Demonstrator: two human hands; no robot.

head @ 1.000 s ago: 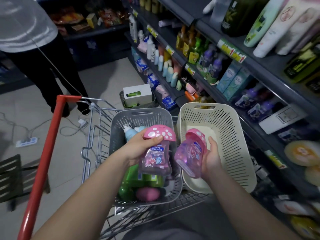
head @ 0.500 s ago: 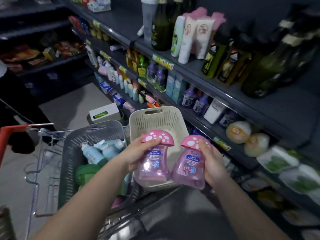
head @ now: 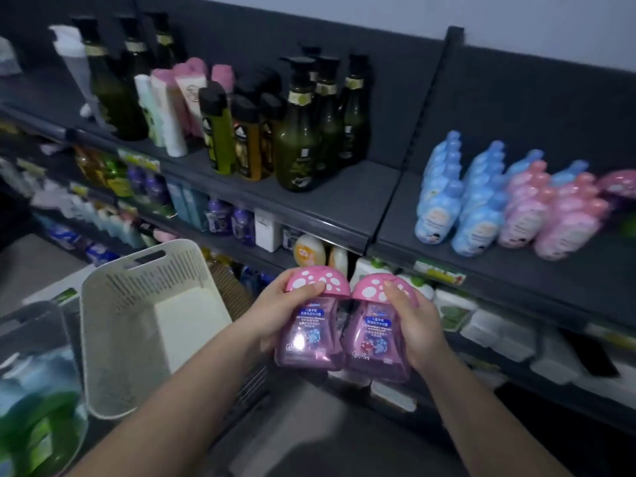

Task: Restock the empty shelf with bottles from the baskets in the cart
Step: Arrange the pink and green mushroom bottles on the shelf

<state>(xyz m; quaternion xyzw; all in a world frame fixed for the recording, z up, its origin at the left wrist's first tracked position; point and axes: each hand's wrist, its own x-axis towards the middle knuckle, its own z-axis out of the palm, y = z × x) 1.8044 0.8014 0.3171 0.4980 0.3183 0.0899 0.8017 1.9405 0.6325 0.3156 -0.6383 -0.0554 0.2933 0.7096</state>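
Two purple bottles with pink mushroom caps, upright, side by side and touching, held in front of the shelving.
- Left bottle (head: 309,342): in left hand (head: 275,311), fingers clamped round it, thumb on cap.
- Right bottle (head: 375,349): in right hand (head: 413,325), held likewise.
- Shelf (head: 516,270), upper right: rows of blue bottles (head: 440,201) and pink bottles (head: 537,215).
- Cream basket (head: 103,339): lower left.

The right bottle (head: 377,342) carries "270ml" in white near its lower left corner. It and the left bottle (head: 309,339) each bear a blue label (head: 311,313) with white Chinese characters, too blurred to read. The shelf's price tags (head: 438,271) are illegible.
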